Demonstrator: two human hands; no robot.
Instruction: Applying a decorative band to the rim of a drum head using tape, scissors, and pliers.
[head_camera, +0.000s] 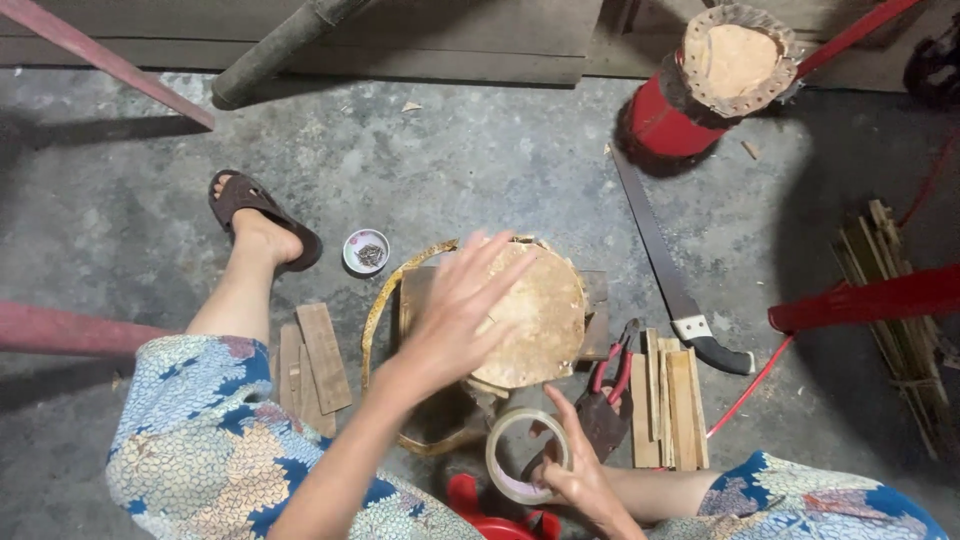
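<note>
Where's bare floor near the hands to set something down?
Bare concrete lies beyond the small dish, left of the saw. Crowded: wood strips and pliers by the right hand with the tape roll; left hand covers the drum.

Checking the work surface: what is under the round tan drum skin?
Under the drum skin, a wooden board shows at the edges; its middle is covered. The left hand lies on top.

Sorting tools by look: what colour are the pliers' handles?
Red, on the pliers beside the tape roll; the head view shows them best.
</note>
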